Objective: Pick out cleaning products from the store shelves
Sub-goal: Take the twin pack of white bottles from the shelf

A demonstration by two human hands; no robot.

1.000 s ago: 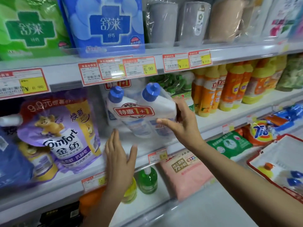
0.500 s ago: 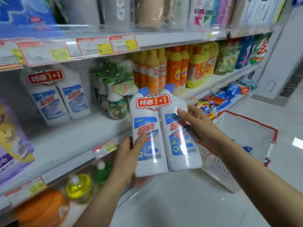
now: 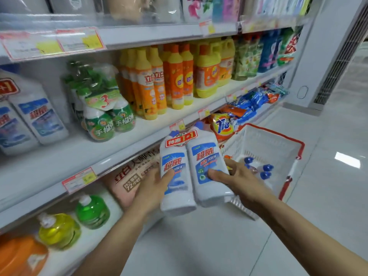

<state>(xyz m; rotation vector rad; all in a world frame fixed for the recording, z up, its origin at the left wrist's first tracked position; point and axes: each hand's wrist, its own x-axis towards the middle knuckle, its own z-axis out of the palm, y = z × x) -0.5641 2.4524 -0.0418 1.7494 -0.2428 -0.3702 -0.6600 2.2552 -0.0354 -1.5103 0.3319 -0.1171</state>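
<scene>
Head view, and we see the twin-pack of white cleaner bottles held in mid-air just left of the white shopping basket. Our left hand cups the left bottle, thumb across its blue label. Our right hand clasps the right bottle, thumb pressed on the front, fingers wrapped behind. Inside the basket we spot blue-capped bottles. Left of the basket, above the pack, orange dish-soap bottles line the shelf.

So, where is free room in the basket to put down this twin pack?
The basket looks bare along its far and left-hand mesh; blue-capped bottles crowd the near right part. Both hands, left hand and right hand, hold the twin pack beside its near-left corner.
</scene>
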